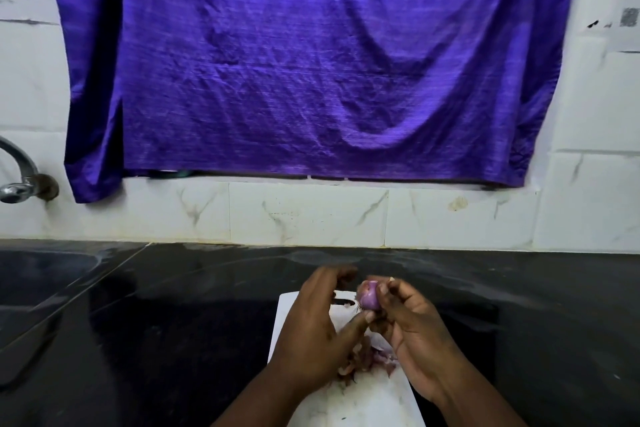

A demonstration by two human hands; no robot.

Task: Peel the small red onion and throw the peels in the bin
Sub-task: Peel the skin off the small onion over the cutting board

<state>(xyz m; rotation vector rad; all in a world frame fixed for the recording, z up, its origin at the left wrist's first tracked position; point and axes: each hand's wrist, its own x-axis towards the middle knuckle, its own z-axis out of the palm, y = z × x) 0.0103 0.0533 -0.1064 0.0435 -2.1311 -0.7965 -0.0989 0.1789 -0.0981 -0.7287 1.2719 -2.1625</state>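
Onion (369, 295): you hold it in the air above the far end of the board (363, 406).
Right hand (412, 333): your fingertips pinch the onion.
Left hand (317, 329): your thumb presses its underside, fingers curled.
Peels (363, 359): heaped on the board, below the onion.
Board: on the dark counter (173, 322).

Onion (370, 298): glossy purple-pink
Peels (363, 359): brownish-purple, papery
Cutting board (349, 406): white, faintly speckled
Worktop (194, 315): glossy black
Wall tiles (308, 215): white marble, grey veins
Cloth (294, 62): deep violet, fine horizontal weave
Tap (19, 173): chrome
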